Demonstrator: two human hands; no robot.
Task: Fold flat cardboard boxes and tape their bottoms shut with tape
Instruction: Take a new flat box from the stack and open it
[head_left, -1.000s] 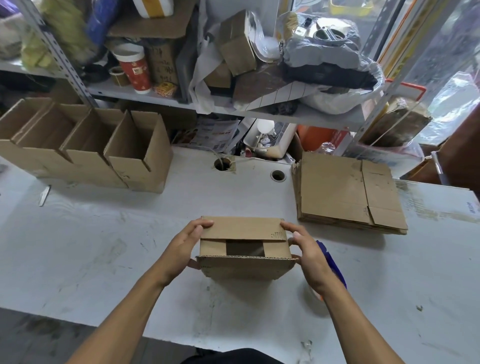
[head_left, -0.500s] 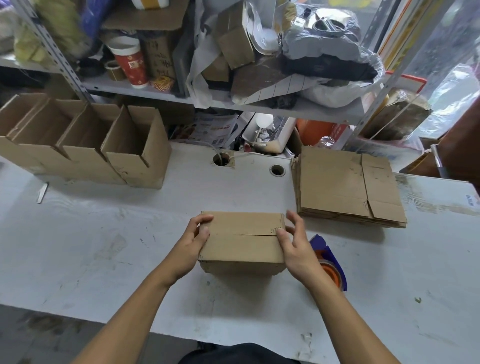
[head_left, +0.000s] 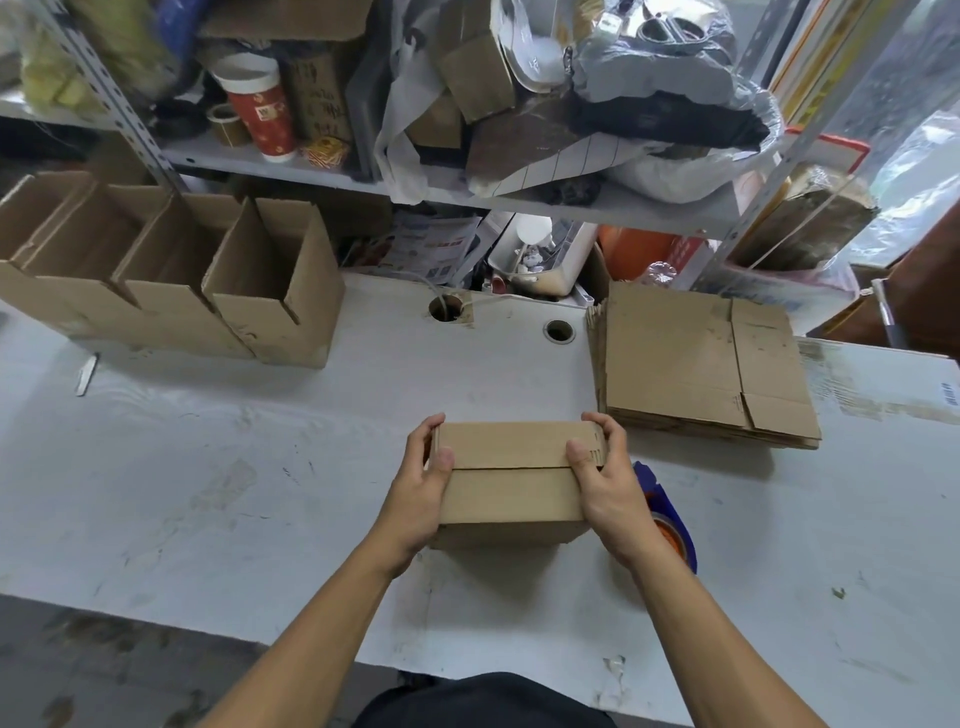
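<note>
On the scuffed white table (head_left: 260, 467), near its front edge, sat a small rectangular cardboard box (head_left: 511, 483), bottom side up, its two long flaps folded flat so that their edges met in a straight seam across the middle. No tape showed on that seam. The left hand (head_left: 418, 491) clasped the box's left end, thumb pressed on top by the seam and fingers curled over the far edge; the right hand (head_left: 610, 486) mirrored it on the right end, thumb on the upper flap, fingers wrapped round the far corner. Both grips were closed on the brown corrugated board (matte, lightly creased).

Just right of the box, partly hidden behind the right wrist, lay a blue tape dispenser (head_left: 675, 519) carrying an orange-cored roll. Beyond it rested a stack of flat cardboard blanks (head_left: 691, 364), edges showing layered fluting. At far left stood a row of assembled open boxes (head_left: 208, 280), flaps upright, nested side by side beneath a cluttered metal shelf (head_left: 322, 174).
</note>
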